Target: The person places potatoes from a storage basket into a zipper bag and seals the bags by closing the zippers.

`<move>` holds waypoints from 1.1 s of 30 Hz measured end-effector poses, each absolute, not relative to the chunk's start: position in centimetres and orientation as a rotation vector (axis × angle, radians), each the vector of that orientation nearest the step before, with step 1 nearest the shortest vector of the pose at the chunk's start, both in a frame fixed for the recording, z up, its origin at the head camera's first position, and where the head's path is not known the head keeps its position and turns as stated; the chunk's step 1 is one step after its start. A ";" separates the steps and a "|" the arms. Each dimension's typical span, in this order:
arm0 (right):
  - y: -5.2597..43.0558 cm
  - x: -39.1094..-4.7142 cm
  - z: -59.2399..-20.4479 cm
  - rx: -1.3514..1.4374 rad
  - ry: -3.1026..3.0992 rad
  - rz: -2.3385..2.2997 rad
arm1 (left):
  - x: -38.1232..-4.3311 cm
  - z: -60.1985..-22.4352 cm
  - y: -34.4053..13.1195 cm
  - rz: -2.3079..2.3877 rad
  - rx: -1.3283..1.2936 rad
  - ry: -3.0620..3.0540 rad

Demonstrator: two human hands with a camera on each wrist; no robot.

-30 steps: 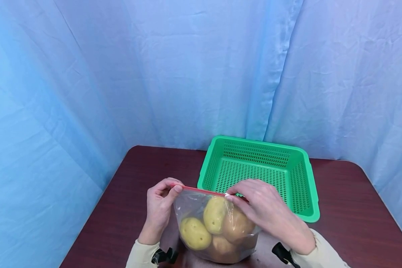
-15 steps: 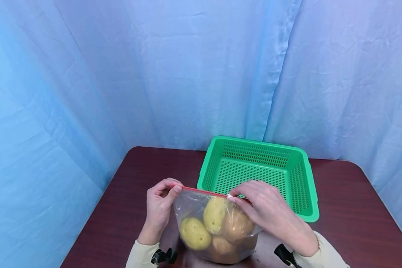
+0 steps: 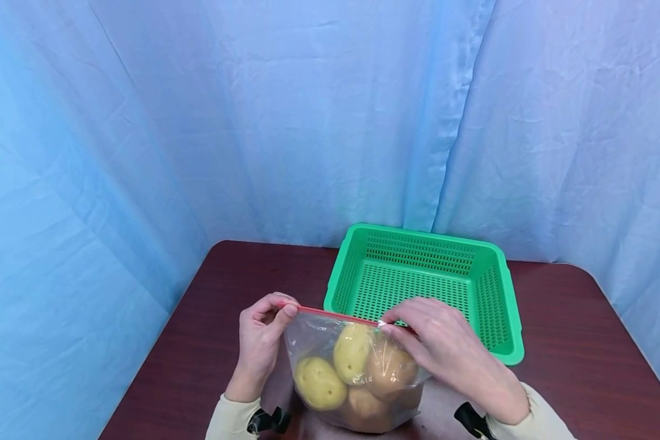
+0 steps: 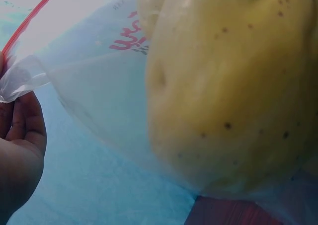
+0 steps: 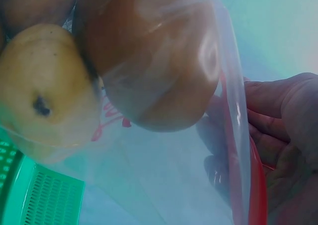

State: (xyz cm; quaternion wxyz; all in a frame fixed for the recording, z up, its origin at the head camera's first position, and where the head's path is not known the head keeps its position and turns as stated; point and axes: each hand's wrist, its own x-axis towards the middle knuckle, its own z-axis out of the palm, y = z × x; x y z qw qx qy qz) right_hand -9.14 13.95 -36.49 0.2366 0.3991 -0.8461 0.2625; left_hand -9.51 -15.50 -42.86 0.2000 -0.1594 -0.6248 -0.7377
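Observation:
A clear zip bag [image 3: 304, 335] of potatoes stands upright at the table's near side. Yellow potatoes [image 3: 320, 384] show at its left, and brown ones [image 3: 390, 370] fill the right. My left hand [image 3: 257, 345] pinches the left end of the bag's red zip strip [image 3: 335, 315] between thumb and fingers. Farther right along that strip, my right hand [image 3: 448, 345] pinches a white slider [image 3: 382, 324]. In the left wrist view a speckled yellow potato [image 4: 223, 96] bulges against the film. The right wrist view shows the right hand [image 5: 293, 135] at the bag's red edge [image 5: 257, 190].
Behind the bag lies a green perforated basket [image 3: 343, 269], with no contents visible, partly covered by the right hand. The dark red table [image 3: 572, 342] ends at light blue curtains [image 3: 308, 122] at the back and sides.
My right hand has slid slightly to the right along the red strip, and the white slider has moved with it. The left hand and the basket have barely moved.

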 end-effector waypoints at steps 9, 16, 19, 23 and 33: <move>14.3 -9.0 -36.5 1.104 -2.305 0.744 | -9.5 -42.8 -15.5 -2.057 -0.448 -1.751; 14.6 -8.9 -36.6 1.097 -2.317 0.750 | -9.5 -42.8 -15.5 -2.060 -0.450 -1.740; 14.7 -8.8 -36.7 1.090 -2.316 0.742 | -9.5 -42.8 -15.5 -2.060 -0.452 -1.735; 14.9 -8.8 -36.7 1.075 -2.308 0.733 | -9.5 -42.8 -15.5 -2.057 -0.453 -1.738; 15.1 -8.7 -36.9 1.057 -2.291 0.723 | -9.5 -42.9 -15.6 -2.046 -0.442 -1.747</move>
